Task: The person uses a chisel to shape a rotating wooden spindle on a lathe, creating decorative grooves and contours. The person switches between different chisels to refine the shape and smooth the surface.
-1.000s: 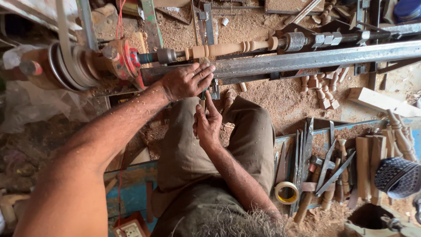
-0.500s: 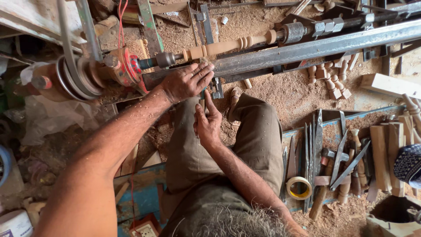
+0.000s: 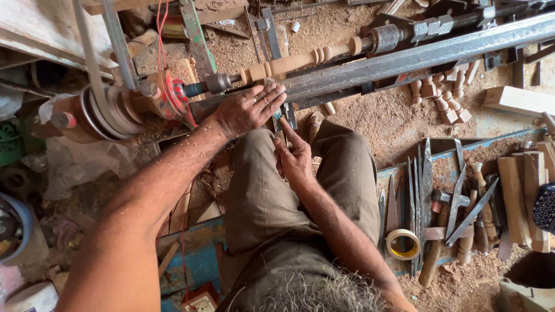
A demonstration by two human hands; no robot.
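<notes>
Head camera, looking straight down at a seated person working at a wood lathe on a sawdust-covered floor. A pale turned spindle (image 3: 300,59) is mounted lengthwise in the lathe, held between a red drive head (image 3: 167,95) on the left and a metal tailstock (image 3: 387,37) on the right, just above a long steel rail (image 3: 416,58). The left hand (image 3: 248,108) lies palm down with fingers spread on the tool rest (image 3: 284,115), just below the spindle's left end; it grips nothing that can be seen. The right hand (image 3: 293,156) sits just below it, over the knee, fingers pressed together and pointing up toward the rest; whether it pinches a tool cannot be told, since the left hand covers the spot. A belt (image 3: 95,75) runs over grooved pulleys (image 3: 104,115) left of the drive head. Small finished turned pieces (image 3: 442,95) lie in the sawdust beyond the rail. To the right, a shallow blue tray (image 3: 491,141) holds chisels (image 3: 419,190), a roll of tape (image 3: 403,244), calipers (image 3: 468,208) and wooden handles (image 3: 480,196). Wood blocks (image 3: 523,190) lie along the tray's right end.
</notes>
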